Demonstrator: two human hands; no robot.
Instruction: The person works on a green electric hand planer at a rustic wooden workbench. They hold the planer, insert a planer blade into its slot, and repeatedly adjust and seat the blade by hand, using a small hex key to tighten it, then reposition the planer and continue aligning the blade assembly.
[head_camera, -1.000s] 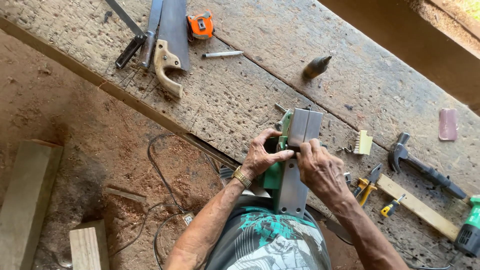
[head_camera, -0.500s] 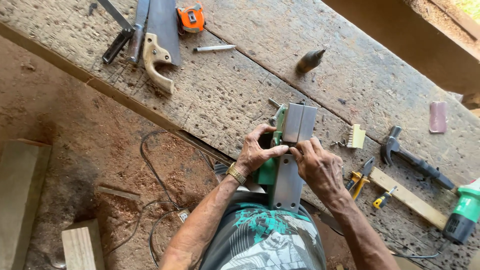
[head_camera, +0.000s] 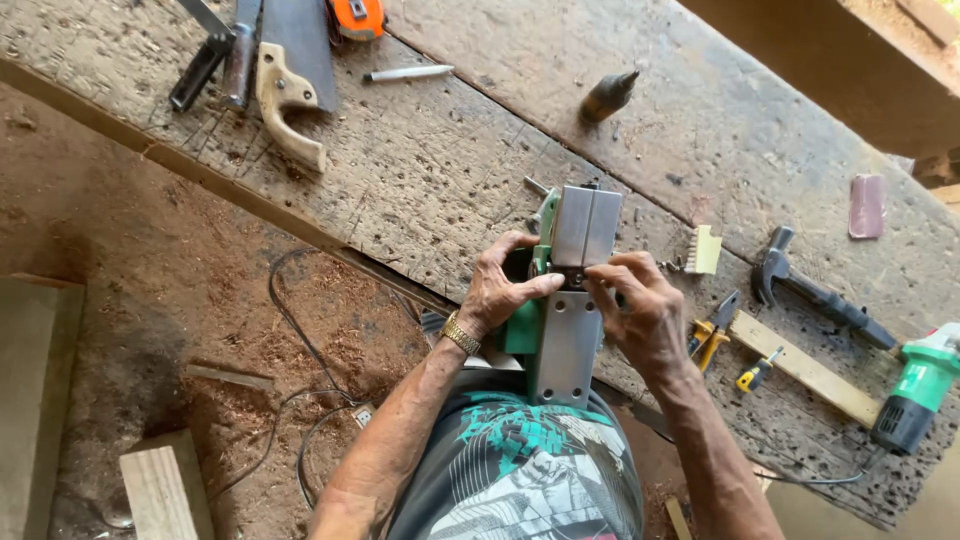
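Bare grey metal makes up the sole of the electric planer (head_camera: 572, 300), which lies upside down at the near edge of the workbench (head_camera: 420, 170), its green body showing along the left side of the plates. The left hand (head_camera: 500, 290) is wrapped around that green body, clenched on it, with the thumb stretched across to the gap between the two sole plates; a gold-coloured wristwatch (head_camera: 461, 333) sits on its wrist. The right hand (head_camera: 645, 310) meets it from the other side, fingertips pinched at the same gap where the thumb rests, so both hands grasp the tool at its middle; whether something small is held between the fingertips cannot be told. Just beyond the right hand's knuckles lies a small pale brush (head_camera: 703, 250), and close to its wrist are yellow-handled pliers (head_camera: 712, 332) and a short screwdriver (head_camera: 757, 370) beside a wooden strip (head_camera: 810, 372). Farther out on that side lie a hammer (head_camera: 810, 290) and a green power drill (head_camera: 915, 390). Well away from the left hand, across the bench, lie a handsaw (head_camera: 290, 80), an orange tape measure (head_camera: 357, 15) and a pencil (head_camera: 408, 73). A dark cable (head_camera: 300, 340) loops over the sawdust-strewn floor below the left forearm.
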